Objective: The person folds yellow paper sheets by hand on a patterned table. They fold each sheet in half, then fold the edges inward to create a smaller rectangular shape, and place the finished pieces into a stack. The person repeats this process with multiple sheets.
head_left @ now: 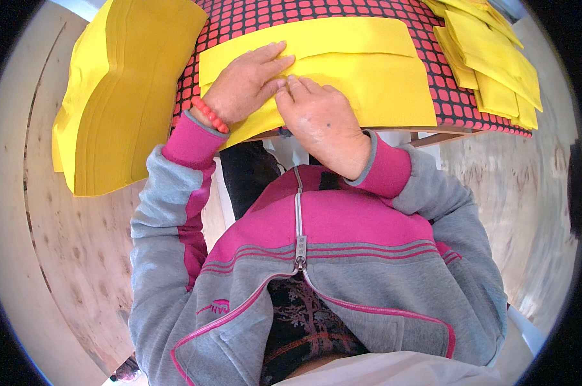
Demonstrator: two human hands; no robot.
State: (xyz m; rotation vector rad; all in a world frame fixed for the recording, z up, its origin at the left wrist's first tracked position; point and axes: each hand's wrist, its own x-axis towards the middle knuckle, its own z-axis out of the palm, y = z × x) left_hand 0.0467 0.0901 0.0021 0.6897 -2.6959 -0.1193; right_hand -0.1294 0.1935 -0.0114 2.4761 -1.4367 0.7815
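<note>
A yellow cloth sheet (pixel 375 90) lies across the red-and-black patterned table cover (pixel 317 8). Its far part is folded over in a band, and the fold's edge runs crosswise near my fingertips. My left hand (pixel 246 83), with a red bead bracelet at the wrist, rests on the left part of the cloth, fingers stretched out over the fold. Close beside its thumb, my right hand (pixel 320 116) has its fingers bent and pressed together on the cloth at the fold. The right thumb is hidden beneath that hand.
At the left, a thick stack of yellow cloth sheets (pixel 127 103) hangs over the table's side. Several folded yellow cloth pieces (pixel 490 58) are piled at the far right, some overhanging the edge. The table's wooden frame (pixel 445 136) shows below the cover.
</note>
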